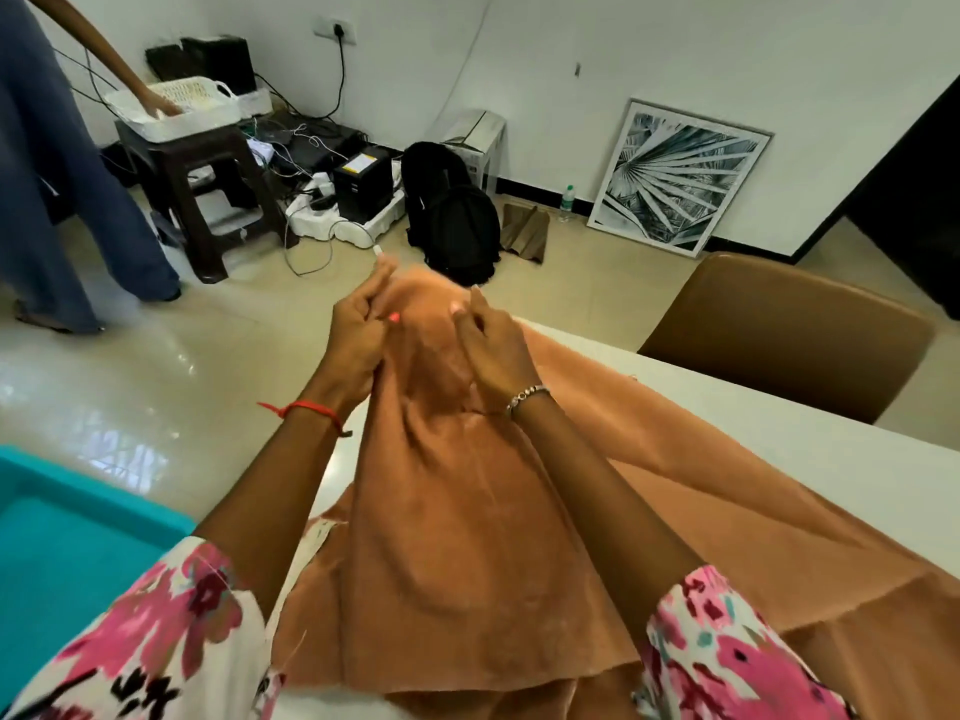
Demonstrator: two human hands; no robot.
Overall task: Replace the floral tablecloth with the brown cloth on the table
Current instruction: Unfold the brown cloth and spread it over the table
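A: Support surface?
B: One white table (779, 407), its top showing along the far side.
A: Load on it?
B: One brown cloth (467, 563), rumpled, part lying flat, part raised in folds.

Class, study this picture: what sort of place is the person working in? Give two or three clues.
Probably a room in a home or small office: a white table partly under the brown cloth, a framed leaf print propped against the wall, and power strips with cables on the floor.
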